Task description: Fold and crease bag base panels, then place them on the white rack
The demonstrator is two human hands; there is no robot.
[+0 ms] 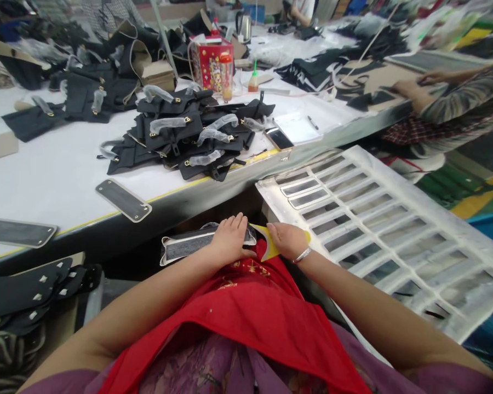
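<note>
Through the head camera I see the left hand [230, 238] laid across a dark piece with pale edging [189, 247], its fingers grasping it from above, the thumb at the near edge. That piece sits just above the lap of the red apron [246, 306], below the front edge of the desk [45, 169]. Close beside it, I have the right hand [290, 241] clasped around a yellow piece [270, 249] with a curved edge, though most of those fingertips are hidden from me. A bracelet [302, 255] circles that wrist. On the desk I make out a heap of black bags [189, 131] with wrapped handles, a phone [278, 138] beside it, and a loose pale-edged panel [123, 200] near the edge. To the right stands a white slotted rack [388, 183]; beyond it, I catch a co-worker's striped sleeve [464, 104].
</note>
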